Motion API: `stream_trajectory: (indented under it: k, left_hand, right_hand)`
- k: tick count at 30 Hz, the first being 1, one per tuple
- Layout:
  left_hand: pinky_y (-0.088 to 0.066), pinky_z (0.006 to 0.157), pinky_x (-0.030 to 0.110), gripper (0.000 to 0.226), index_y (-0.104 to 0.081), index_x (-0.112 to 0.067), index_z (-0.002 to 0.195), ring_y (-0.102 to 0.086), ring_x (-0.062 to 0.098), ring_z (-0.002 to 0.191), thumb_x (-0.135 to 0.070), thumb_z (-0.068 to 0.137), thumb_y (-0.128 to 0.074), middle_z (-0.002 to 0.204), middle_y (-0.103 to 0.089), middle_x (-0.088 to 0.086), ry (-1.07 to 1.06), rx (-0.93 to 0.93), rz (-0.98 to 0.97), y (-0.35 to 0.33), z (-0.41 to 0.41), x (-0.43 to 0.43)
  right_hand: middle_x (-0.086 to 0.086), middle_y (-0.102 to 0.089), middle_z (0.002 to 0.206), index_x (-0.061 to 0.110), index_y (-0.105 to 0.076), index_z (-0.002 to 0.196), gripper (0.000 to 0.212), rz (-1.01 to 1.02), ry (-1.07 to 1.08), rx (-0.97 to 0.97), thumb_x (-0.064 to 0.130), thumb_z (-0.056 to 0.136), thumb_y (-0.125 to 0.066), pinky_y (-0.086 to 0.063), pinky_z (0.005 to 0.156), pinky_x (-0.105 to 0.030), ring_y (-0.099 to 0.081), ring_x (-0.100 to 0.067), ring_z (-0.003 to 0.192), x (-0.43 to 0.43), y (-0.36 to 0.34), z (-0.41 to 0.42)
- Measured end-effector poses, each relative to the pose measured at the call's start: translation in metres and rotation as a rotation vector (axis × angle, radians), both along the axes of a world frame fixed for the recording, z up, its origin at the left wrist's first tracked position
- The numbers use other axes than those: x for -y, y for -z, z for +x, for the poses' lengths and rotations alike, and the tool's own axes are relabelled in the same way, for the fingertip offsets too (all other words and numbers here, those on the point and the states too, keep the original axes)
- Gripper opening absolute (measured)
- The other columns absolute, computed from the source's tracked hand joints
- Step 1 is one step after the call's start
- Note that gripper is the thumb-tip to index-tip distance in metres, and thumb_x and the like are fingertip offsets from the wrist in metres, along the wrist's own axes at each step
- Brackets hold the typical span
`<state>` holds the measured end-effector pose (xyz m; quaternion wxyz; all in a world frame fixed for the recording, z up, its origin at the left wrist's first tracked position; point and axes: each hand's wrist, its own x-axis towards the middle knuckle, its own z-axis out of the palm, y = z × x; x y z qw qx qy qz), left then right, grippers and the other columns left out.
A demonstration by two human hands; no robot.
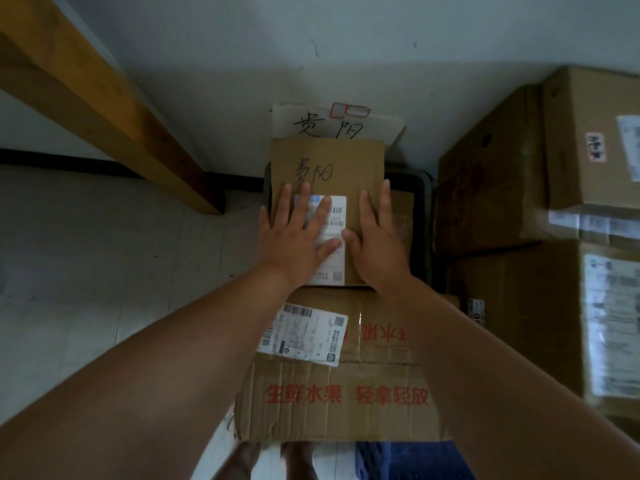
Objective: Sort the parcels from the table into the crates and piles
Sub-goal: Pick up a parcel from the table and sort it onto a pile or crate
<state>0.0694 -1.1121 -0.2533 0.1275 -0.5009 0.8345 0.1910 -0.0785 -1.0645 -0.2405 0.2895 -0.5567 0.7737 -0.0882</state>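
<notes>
Both hands lie flat on top of a small cardboard parcel (329, 157), fingers straight and spread, gripping nothing. The left hand (298, 233) covers the left half of the parcel's white shipping label (337, 206), and its little finger reaches past the parcel's left edge. The right hand (375, 237) lies along the parcel's right side, with its thumb touching the label's right edge and its fingertips pointing toward the wall. The two thumbs nearly meet over the label.

The parcel bears dark handwritten characters on its far half, clear of the fingers. It sits above a dark crate (424, 202), whose rim shows to the right, and it rests on more brown cardboard there. Just behind it, a white card (346, 123) with similar handwriting leans against the wall.

Nearer the person, under both forearms, lies a larger box (346, 403) with red printing and its own label (304, 332). It touches the small parcel's near edge. A pile of big cartons (519, 306) stands close to the right of the crate. On the left a wooden beam (104, 109) slants down to the pale tiled floor (104, 271).
</notes>
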Motion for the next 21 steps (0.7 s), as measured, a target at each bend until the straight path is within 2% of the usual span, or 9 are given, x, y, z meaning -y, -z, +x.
stream_trajectory:
  k: [4,7,10,13,15,17,19,21]
  left_hand:
    - [0.015,0.109,0.051,0.073,0.012,-0.035,0.148,0.025,0.025,0.141,-0.066,0.089,-0.020,0.157,0.022,-0.001,-0.015,-0.022,0.020,-0.019,-0.001,0.000]
    - [0.010,0.111,0.050,0.072,-0.007,-0.025,0.151,0.009,0.027,0.145,-0.059,0.091,-0.030,0.160,0.004,0.006,-0.066,-0.246,-0.130,-0.041,0.013,-0.018]
    - [-0.010,0.114,0.056,0.071,-0.024,-0.014,0.147,-0.013,0.033,0.144,-0.054,0.090,-0.039,0.156,-0.018,0.016,-0.302,-0.418,-0.202,-0.051,0.029,-0.056]
    - [-0.018,0.112,0.057,0.078,-0.022,-0.010,0.147,-0.017,0.034,0.142,-0.059,0.087,-0.033,0.153,-0.022,0.019,-0.574,-0.324,-0.057,-0.039,0.047,-0.103]
    - [-0.012,0.115,0.056,0.080,-0.014,-0.014,0.149,-0.010,0.033,0.144,-0.059,0.087,-0.039,0.156,-0.012,0.018,-0.457,-0.181,0.018,-0.023,0.055,-0.135]
    - [-0.002,0.115,0.052,0.088,-0.008,-0.019,0.151,0.002,0.033,0.145,-0.060,0.085,-0.049,0.159,-0.001,0.015,-0.187,-0.104,0.028,-0.009,0.059,-0.163]
    - [-0.004,0.112,0.052,0.092,-0.013,-0.020,0.149,-0.002,0.036,0.143,-0.063,0.080,-0.055,0.157,-0.004,0.016,-0.011,-0.063,0.002,0.001,0.059,-0.175]
    - [-0.011,0.109,0.056,0.092,-0.023,-0.018,0.147,-0.013,0.040,0.141,-0.065,0.076,-0.057,0.154,-0.015,0.020,0.033,-0.026,-0.052,0.008,0.059,-0.175]
  right_hand:
    - [0.001,0.025,0.156,0.024,0.000,0.151,0.073,0.007,0.000,0.027,0.040,0.096,-0.045,-0.008,0.115,-0.046,0.013,-0.023,0.145,-0.001,-0.014,-0.004]
    - [0.002,0.016,0.158,0.028,-0.001,0.151,0.070,-0.128,0.150,0.069,0.042,0.096,-0.042,-0.010,0.115,-0.044,0.009,-0.019,0.145,-0.034,-0.030,-0.010]
    - [0.001,0.013,0.158,0.026,-0.002,0.151,0.066,-0.083,0.247,-0.082,0.052,0.095,-0.026,-0.013,0.114,-0.047,0.008,-0.018,0.145,-0.095,-0.033,-0.012]
    - [0.000,0.025,0.150,0.023,-0.001,0.151,0.069,0.135,0.215,-0.167,0.056,0.092,-0.018,0.003,0.116,-0.044,0.022,-0.016,0.140,-0.148,-0.015,-0.006]
    - [-0.002,0.034,0.144,0.026,0.011,0.147,0.068,0.281,0.104,-0.238,0.058,0.093,-0.014,0.012,0.114,-0.044,0.032,-0.019,0.135,-0.172,0.004,-0.001]
    - [-0.002,0.042,0.140,0.032,0.026,0.137,0.067,0.340,0.031,-0.259,0.059,0.093,-0.016,0.015,0.113,-0.048,0.041,-0.020,0.130,-0.185,0.020,0.002]
    - [0.001,0.048,0.137,0.036,0.034,0.132,0.070,0.340,0.017,-0.283,0.059,0.093,-0.019,0.022,0.109,-0.047,0.049,-0.018,0.125,-0.187,0.028,0.003]
    - [0.002,0.053,0.133,0.036,0.040,0.129,0.071,0.330,-0.006,-0.329,0.061,0.091,-0.015,0.033,0.100,-0.043,0.053,-0.018,0.121,-0.184,0.033,0.004]
